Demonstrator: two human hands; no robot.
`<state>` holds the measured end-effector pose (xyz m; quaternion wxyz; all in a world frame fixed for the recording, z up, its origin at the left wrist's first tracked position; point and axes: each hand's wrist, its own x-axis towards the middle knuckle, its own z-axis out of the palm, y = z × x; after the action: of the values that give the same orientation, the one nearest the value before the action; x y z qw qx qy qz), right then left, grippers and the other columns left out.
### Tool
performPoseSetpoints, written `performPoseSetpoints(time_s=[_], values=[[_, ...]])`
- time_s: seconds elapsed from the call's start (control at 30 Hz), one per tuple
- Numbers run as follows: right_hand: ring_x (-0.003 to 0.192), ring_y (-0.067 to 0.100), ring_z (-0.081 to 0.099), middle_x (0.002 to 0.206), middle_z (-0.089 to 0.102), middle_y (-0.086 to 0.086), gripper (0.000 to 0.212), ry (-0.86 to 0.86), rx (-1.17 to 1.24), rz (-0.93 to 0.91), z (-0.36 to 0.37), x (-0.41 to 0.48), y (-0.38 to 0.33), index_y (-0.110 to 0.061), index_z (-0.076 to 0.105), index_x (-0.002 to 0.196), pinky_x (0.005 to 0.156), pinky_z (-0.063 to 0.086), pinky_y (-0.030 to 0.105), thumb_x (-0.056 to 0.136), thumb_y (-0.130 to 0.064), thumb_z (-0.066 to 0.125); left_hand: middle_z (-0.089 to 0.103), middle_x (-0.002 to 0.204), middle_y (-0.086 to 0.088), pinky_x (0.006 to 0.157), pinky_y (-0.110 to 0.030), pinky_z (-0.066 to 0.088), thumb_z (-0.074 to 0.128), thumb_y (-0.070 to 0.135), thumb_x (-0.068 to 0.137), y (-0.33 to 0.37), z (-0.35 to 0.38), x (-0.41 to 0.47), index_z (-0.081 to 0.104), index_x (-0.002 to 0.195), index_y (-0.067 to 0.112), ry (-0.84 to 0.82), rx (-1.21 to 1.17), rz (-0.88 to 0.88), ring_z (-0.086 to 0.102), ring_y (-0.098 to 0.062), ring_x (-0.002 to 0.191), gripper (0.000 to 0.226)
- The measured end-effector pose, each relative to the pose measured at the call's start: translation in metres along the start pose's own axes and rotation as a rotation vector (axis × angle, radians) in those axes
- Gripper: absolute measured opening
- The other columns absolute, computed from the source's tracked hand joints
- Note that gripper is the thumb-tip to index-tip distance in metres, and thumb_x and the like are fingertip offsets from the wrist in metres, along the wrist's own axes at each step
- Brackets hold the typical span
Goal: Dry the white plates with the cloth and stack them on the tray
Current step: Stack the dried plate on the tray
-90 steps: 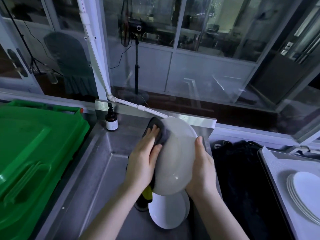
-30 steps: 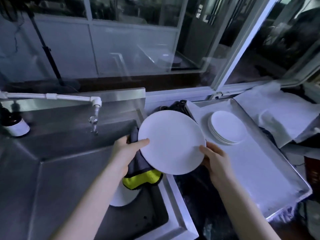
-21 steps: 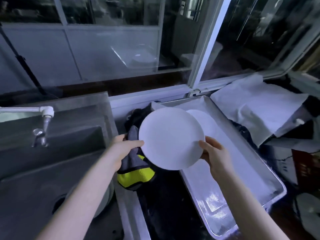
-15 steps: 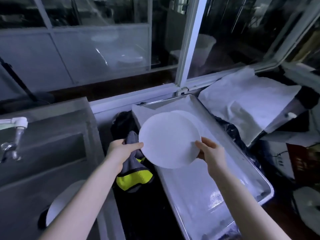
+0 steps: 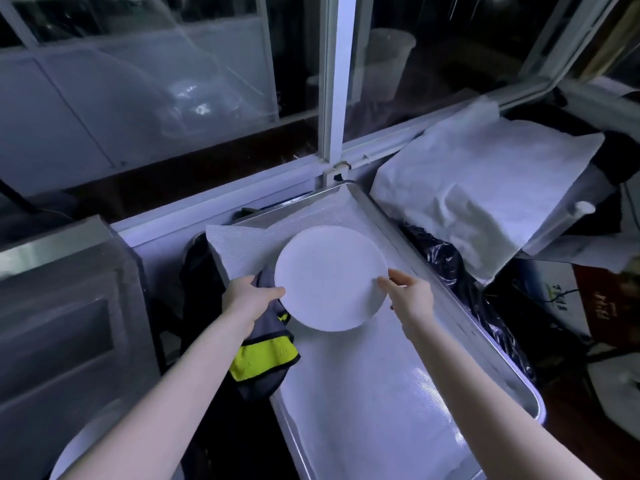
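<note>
At the lower left of the frame, sink (image 5: 69,306): a steel basin. A second plate (image 5: 78,452) shows at its bottom edge and is probably not dried yet.
Left hand (image 5: 247,297): the thumb lies over the held plate's left rim, with the cloth bunched in the same grip.
Cloth (image 5: 266,348): hangs below that hand, across the tray's left edge.
Held plate (image 5: 330,277): centre frame, roughly level, above the tray's upper part. What lies under it is hidden.
Right hand (image 5: 410,296): the thumb is on the right rim, pinching it against the fingers underneath.
Tray (image 5: 374,393): centre to lower right, lined.
Risk, slip: only fingertips hold a smooth rim, so any leftover damp could let it slide and chip.
Risk, cloth: the dangling end could get trapped under the plate and leave it tilted.
Risk, blind landing: an off-centre set-down would make a stack lean.
Materials: dull brushed steel sink. Soft grey cloth with a yellow-green band. Round, flat, smooth white plate. Rectangular metal tray with a raised rim, rounded corners and a finely ribbed liner. Crumpled white sheet (image 5: 485,202) at upper right.
</note>
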<state>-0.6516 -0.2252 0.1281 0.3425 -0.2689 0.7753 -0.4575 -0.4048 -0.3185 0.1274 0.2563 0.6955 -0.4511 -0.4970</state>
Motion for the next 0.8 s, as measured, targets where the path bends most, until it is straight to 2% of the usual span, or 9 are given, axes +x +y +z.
performPoseSetpoints(time_s=[0.07,0.13,0.27,0.37,0.43,0.53,0.57,0.73,0.8], values=[[0.053,0.014,0.026,0.053,0.036,-0.009,0.009,0.01,-0.021,-0.019,0.006,0.016,0.005,-0.02,0.064,0.069,0.055,0.022,0.03,0.078,-0.019,0.066,0.072,0.085,0.0,0.07,-0.032,0.054,0.085,0.018,0.066,0.003,0.01,0.013,0.068,0.078,0.016,0.013,0.018,-0.02,0.067,-0.022,0.081,0.022],[0.046,0.011,0.029,0.052,0.04,-0.009,0.013,0.027,-0.048,-0.043,0.011,0.024,0.009,-0.022,0.062,0.067,0.053,0.023,0.03,0.079,-0.019,0.066,0.072,0.084,0.0,0.063,-0.027,0.049,0.085,0.016,0.068,0.002,0.015,0.019,0.067,0.079,0.015,0.029,0.031,-0.031,0.066,-0.02,0.078,0.021],[0.058,0.014,0.042,0.069,0.051,-0.003,0.023,0.054,-0.13,-0.056,0.02,0.046,0.016,-0.021,0.06,0.061,0.056,0.031,0.031,0.083,-0.022,0.068,0.072,0.087,-0.003,0.07,-0.031,0.052,0.085,0.019,0.067,0.0,0.023,0.035,0.068,0.087,0.013,0.042,0.086,-0.077,0.067,-0.024,0.083,0.026],[0.062,0.017,0.044,0.074,0.052,0.004,0.039,0.072,-0.171,-0.088,0.027,0.054,0.022,-0.031,0.051,0.051,0.058,0.032,0.03,0.084,-0.02,0.07,0.071,0.087,-0.001,0.074,-0.033,0.053,0.086,0.021,0.066,0.001,0.025,0.042,0.068,0.087,0.014,0.042,0.115,-0.078,0.066,-0.023,0.083,0.028],[0.068,0.02,0.049,0.076,0.054,0.003,0.033,0.078,-0.175,-0.089,0.03,0.055,0.026,-0.035,0.057,0.058,0.063,0.035,0.031,0.086,-0.022,0.07,0.071,0.085,0.001,0.068,-0.031,0.051,0.086,0.022,0.066,0.002,0.025,0.045,0.069,0.085,0.015,0.038,0.123,-0.061,0.065,-0.019,0.079,0.026],[0.076,0.021,0.051,0.08,0.052,0.0,0.008,0.09,-0.187,-0.093,0.033,0.056,0.03,-0.031,0.073,0.084,0.068,0.035,0.031,0.089,-0.026,0.069,0.069,0.08,0.006,0.054,-0.025,0.041,0.086,0.026,0.066,0.002,0.027,0.045,0.067,0.079,0.018,0.053,0.154,-0.04,0.059,-0.009,0.069,0.023],[0.078,0.021,0.051,0.08,0.051,0.0,0.007,0.102,-0.203,-0.101,0.034,0.056,0.031,-0.03,0.075,0.09,0.068,0.034,0.031,0.089,-0.027,0.069,0.068,0.08,0.007,0.053,-0.024,0.04,0.086,0.027,0.066,0.003,0.027,0.044,0.067,0.079,0.018,0.058,0.166,-0.037,0.057,-0.007,0.068,0.024],[0.08,0.021,0.052,0.081,0.049,0.0,0.011,0.129,-0.334,-0.159,0.035,0.052,0.034,-0.031,0.074,0.099,0.065,0.038,0.032,0.093,-0.033,0.064,0.068,0.088,0.003,0.061,-0.028,0.047,0.086,0.034,0.066,0.001,0.022,0.042,0.068,0.093,0.017,0.055,0.185,-0.045,0.063,-0.018,0.08,0.037],[0.083,0.022,0.054,0.085,0.05,0.001,0.014,0.104,-0.383,-0.155,0.033,0.051,0.034,-0.032,0.071,0.1,0.063,0.034,0.031,0.095,-0.038,0.06,0.068,0.086,0.002,0.062,-0.028,0.048,0.087,0.036,0.065,0.001,0.019,0.04,0.067,0.088,0.016,0.06,0.174,-0.039,0.064,-0.019,0.08,0.036]])
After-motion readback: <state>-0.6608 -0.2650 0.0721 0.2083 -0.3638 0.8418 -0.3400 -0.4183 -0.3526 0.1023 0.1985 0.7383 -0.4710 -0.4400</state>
